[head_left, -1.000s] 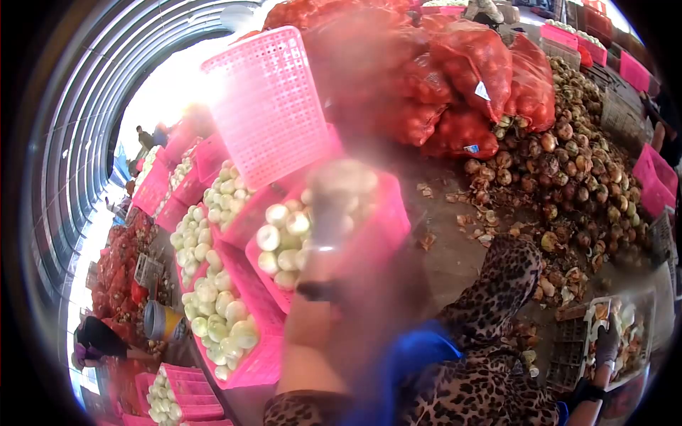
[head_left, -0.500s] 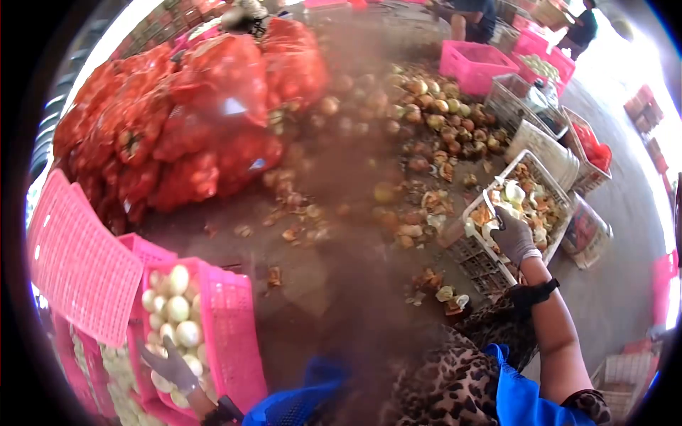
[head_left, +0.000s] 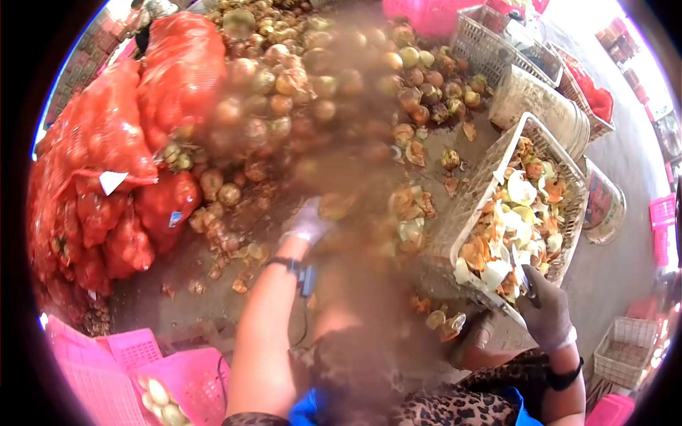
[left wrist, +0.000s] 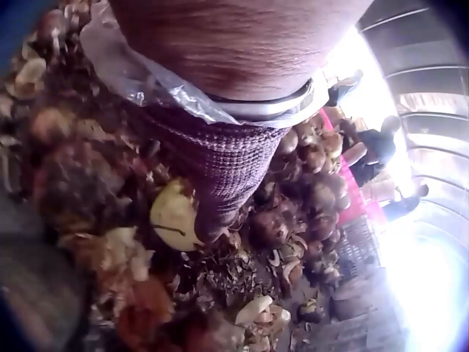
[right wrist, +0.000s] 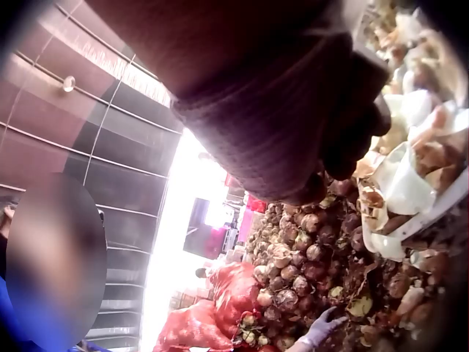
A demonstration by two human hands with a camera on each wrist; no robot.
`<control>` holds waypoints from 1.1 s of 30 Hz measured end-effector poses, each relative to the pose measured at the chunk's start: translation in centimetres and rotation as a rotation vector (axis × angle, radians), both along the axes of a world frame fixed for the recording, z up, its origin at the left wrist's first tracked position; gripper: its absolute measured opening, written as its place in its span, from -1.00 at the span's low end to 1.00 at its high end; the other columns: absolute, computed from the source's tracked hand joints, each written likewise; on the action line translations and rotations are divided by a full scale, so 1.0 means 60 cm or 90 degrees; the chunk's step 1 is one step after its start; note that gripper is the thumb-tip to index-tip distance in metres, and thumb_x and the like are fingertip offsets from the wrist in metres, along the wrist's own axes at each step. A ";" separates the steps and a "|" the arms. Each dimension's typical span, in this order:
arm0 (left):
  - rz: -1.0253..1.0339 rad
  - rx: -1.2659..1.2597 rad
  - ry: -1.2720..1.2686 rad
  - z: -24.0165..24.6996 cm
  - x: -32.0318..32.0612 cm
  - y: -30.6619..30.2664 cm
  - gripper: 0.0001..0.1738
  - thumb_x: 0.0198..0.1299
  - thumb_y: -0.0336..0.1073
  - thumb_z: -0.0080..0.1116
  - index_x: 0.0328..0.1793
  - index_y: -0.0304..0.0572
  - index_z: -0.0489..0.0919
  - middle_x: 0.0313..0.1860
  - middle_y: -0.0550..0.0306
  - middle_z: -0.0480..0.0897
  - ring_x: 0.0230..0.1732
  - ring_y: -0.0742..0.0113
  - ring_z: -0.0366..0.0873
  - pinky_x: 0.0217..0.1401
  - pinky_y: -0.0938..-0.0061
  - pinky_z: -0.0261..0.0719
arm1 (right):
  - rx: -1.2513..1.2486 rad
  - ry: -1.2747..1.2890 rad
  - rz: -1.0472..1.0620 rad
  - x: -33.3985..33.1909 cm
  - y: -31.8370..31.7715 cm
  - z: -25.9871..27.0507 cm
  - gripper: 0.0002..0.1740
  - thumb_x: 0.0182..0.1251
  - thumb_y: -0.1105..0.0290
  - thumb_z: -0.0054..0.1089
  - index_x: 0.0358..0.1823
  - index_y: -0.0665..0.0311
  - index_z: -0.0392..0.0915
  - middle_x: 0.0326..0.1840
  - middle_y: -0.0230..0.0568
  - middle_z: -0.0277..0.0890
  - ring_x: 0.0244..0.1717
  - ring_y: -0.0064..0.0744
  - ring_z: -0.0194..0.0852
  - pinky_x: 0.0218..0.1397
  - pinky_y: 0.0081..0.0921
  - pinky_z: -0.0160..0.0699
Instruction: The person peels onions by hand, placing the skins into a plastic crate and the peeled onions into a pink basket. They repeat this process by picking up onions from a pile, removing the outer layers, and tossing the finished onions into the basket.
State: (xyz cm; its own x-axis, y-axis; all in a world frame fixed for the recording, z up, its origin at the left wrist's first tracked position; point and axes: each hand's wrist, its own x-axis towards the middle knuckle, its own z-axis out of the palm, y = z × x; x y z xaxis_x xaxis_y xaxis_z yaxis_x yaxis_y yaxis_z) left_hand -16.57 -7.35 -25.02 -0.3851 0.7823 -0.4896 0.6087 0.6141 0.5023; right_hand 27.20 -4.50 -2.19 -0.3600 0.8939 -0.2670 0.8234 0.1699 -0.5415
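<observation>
In the head view my gloved left hand (head_left: 310, 221) reaches down to the floor at the near side of a heap of unpeeled onions (head_left: 280, 106). A lens smear blurs its fingertips there. The right wrist view catches its fingers stretched out towards a yellowish onion (right wrist: 359, 305). That pale onion (left wrist: 174, 216) shows beside the fingers in the left wrist view. My gloved right hand (head_left: 548, 312) is at the near rim of a crate (head_left: 490, 183) filled with onion skins (head_left: 522, 213). It grips a knife (head_left: 528, 282) by its dark handle, blade pointing up over the skins.
Red mesh sacks (head_left: 99, 149) of onions lean at the left. A pink crate (head_left: 192, 383) with peeled onions stands at the lower left. Beyond the skins crate are a dirty white bucket (head_left: 543, 106) and more crates (head_left: 490, 42). Loose skins (head_left: 419, 206) litter the floor.
The head view has swung right and down. My left hand has left the pink crate of peeled onions for the onion heap. My right hand stays at the skins crate, now nearer its close rim.
</observation>
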 end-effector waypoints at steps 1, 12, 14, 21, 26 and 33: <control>0.069 -0.035 -0.126 0.028 0.017 0.038 -0.03 -0.08 -0.09 0.47 0.47 -0.19 0.27 0.43 -0.15 0.34 0.40 -0.01 0.34 0.43 0.35 0.33 | -0.013 -0.028 -0.017 -0.006 0.006 0.001 -0.46 0.08 0.54 0.20 0.18 0.35 0.45 -0.21 0.10 0.57 -0.23 -0.12 0.61 -0.15 -0.37 0.54; 0.387 0.064 -1.037 -0.097 0.014 0.040 -0.24 0.11 0.14 0.30 0.32 -0.17 0.42 0.12 0.01 0.60 0.06 0.08 0.60 0.18 0.21 0.59 | -0.193 0.085 -0.065 0.000 0.007 -0.002 -0.52 0.16 0.42 0.25 0.16 0.32 0.51 -0.32 -0.17 0.60 -0.36 -0.40 0.54 -0.23 -0.45 0.53; 0.299 0.099 -1.047 0.058 0.065 0.043 -0.31 0.17 0.15 0.23 0.28 -0.14 0.46 0.14 0.07 0.60 0.11 0.16 0.58 0.26 0.22 0.53 | -0.223 0.184 -0.085 -0.013 -0.008 0.022 -0.53 0.17 0.45 0.24 0.17 0.30 0.53 -0.30 -0.32 0.58 -0.30 -0.57 0.50 -0.19 -0.55 0.52; -0.322 0.139 -0.650 0.368 0.222 0.044 -0.26 0.20 0.29 0.11 0.26 -0.16 0.46 0.03 0.10 0.64 -0.03 0.29 0.62 0.02 0.35 0.62 | -0.261 0.610 -0.006 -0.047 -0.033 0.026 -0.31 0.35 0.34 0.18 0.48 0.26 0.16 0.05 -0.18 0.51 -0.14 -0.54 0.52 -0.17 -0.62 0.60; -0.017 0.203 -0.597 0.552 0.352 -0.022 -0.07 0.17 0.49 -0.05 0.26 -0.29 0.41 -0.30 0.13 0.65 -0.36 0.36 0.61 -0.35 0.49 0.66 | -0.569 1.077 -0.206 -0.024 -0.043 0.027 -0.28 0.38 0.37 0.06 0.49 0.28 -0.03 0.18 -0.03 0.42 -0.06 -0.25 0.58 -0.18 -0.46 0.68; 0.044 0.469 -0.788 0.462 0.451 -0.052 -0.22 -0.04 -0.22 0.43 0.32 -0.15 0.33 0.03 0.05 0.54 -0.03 0.20 0.59 0.02 0.33 0.71 | -0.269 0.762 -0.175 0.007 -0.082 0.108 -0.59 0.39 0.28 0.10 0.19 0.31 0.41 -0.13 -0.23 0.57 -0.23 -0.42 0.60 -0.23 -0.56 0.62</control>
State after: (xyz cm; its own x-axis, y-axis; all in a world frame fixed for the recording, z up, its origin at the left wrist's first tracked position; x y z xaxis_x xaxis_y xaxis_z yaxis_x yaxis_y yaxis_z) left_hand 10.51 -10.45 2.68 -0.0674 0.9972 -0.0316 -0.4646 -0.0033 0.8855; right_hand 27.64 -9.43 4.30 -0.3884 0.9024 -0.1867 -0.2254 -0.2895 -0.9303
